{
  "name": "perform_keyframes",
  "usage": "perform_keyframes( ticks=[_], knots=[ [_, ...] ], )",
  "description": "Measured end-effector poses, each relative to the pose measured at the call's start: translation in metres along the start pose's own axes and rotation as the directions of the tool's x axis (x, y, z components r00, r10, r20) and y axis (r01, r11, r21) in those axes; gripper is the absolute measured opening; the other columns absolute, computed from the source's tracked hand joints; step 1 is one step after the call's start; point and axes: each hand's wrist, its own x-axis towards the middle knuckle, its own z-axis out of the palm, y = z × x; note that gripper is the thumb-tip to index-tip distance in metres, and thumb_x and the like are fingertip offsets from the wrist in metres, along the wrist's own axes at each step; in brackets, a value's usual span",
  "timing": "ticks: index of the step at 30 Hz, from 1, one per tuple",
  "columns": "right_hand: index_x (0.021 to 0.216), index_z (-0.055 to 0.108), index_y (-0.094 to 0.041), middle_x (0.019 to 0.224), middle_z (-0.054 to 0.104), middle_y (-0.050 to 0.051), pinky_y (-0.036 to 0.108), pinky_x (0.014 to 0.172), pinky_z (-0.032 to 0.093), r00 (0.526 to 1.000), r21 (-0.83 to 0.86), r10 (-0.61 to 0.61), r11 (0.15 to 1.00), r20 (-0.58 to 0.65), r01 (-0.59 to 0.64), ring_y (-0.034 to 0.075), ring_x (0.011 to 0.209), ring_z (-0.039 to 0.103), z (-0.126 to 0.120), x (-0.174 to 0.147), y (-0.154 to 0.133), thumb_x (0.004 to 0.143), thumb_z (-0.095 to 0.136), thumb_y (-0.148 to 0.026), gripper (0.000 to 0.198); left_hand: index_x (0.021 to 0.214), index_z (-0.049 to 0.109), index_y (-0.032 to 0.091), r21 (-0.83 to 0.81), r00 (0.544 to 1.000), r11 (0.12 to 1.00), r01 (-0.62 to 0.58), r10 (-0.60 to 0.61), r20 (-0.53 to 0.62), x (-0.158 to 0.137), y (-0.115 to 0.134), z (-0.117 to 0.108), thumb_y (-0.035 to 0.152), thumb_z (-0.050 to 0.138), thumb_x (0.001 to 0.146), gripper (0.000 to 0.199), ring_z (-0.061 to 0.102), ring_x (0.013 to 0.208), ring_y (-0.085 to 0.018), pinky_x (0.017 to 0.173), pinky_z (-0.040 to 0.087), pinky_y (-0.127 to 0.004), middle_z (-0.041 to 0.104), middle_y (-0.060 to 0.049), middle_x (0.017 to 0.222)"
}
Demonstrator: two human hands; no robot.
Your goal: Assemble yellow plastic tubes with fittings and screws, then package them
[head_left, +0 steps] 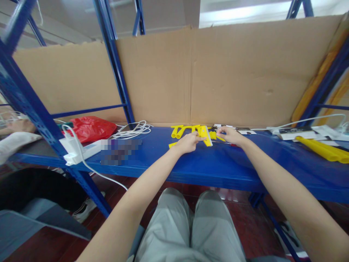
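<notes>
My left hand (188, 142) is closed around a yellow scraper (206, 136) that has a pale metal blade edge along its right side. To the right of it, my right hand (228, 134) is curled with fingertips pinched, just above several small yellow pieces (213, 135). Whatever is between those fingertips is too small to make out. Under the right hand lies a thin screwdriver (235, 145) with a red handle. More yellow scraper handles (180, 131) with tubular grips lie behind my left hand, and another yellow piece (172, 145) shows partly beside my wrist.
A cardboard panel (231, 72) closes off the back of the blue bench (207, 163). At left are a power strip (81, 151), coiled white cable (136, 130) and a red bag (92, 128). Yellow tubes (324, 149) lie at right. A co-worker's arm (19, 140) is at far left.
</notes>
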Motion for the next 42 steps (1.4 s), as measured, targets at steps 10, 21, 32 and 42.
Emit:
perform_keyframes(
  ticks=[10, 21, 32, 42],
  knots=[
    [0.074, 0.064, -0.022, 0.088, 0.059, 0.006, 0.042, 0.091, 0.045, 0.944, 0.110, -0.324, 0.938, -0.062, 0.329, 0.022, 0.090, 0.057, 0.028, 0.005, -0.016, 0.081, 0.058, -0.030, 0.012, 0.130, 0.064, 0.030, 0.000, 1.000, 1.000, -0.012, 0.012, -0.006, 0.000, 0.000, -0.001, 0.006, 0.048, 0.089, 0.050, 0.062, 0.102, -0.019, 0.091, 0.050, -0.033, 0.064, -0.008, 0.107],
    [0.080, 0.071, -0.024, 0.102, 0.057, 0.008, 0.048, 0.096, 0.039, 0.973, -0.059, -0.217, 0.975, -0.074, 0.213, 0.027, 0.104, 0.051, 0.033, 0.002, -0.024, 0.081, 0.060, -0.033, 0.014, 0.129, 0.065, 0.030, 0.006, 1.000, 1.000, -0.003, 0.003, -0.026, 0.000, 0.000, 0.000, 0.005, 0.045, 0.090, 0.051, 0.063, 0.101, -0.020, 0.091, 0.051, -0.036, 0.065, -0.009, 0.106],
    [0.078, 0.069, -0.024, 0.106, 0.060, 0.008, 0.047, 0.092, 0.038, 0.989, -0.092, -0.141, 0.986, -0.047, 0.136, 0.029, 0.107, 0.050, 0.035, -0.003, -0.035, 0.082, 0.058, -0.030, 0.014, 0.133, 0.062, 0.027, 0.016, 1.000, 1.000, 0.012, -0.011, -0.024, -0.001, -0.002, 0.002, 0.004, 0.045, 0.088, 0.053, 0.063, 0.106, -0.021, 0.094, 0.050, -0.036, 0.066, -0.009, 0.110],
    [0.077, 0.066, -0.024, 0.101, 0.061, 0.009, 0.047, 0.093, 0.038, 0.995, -0.127, -0.094, 0.988, -0.040, 0.088, 0.030, 0.109, 0.049, 0.038, -0.003, -0.041, 0.083, 0.056, -0.029, 0.012, 0.134, 0.061, 0.029, 0.037, 0.999, 0.999, 0.026, -0.025, -0.039, -0.001, -0.003, 0.003, 0.003, 0.045, 0.088, 0.054, 0.064, 0.103, -0.021, 0.091, 0.051, -0.037, 0.065, -0.009, 0.110]
  ],
)
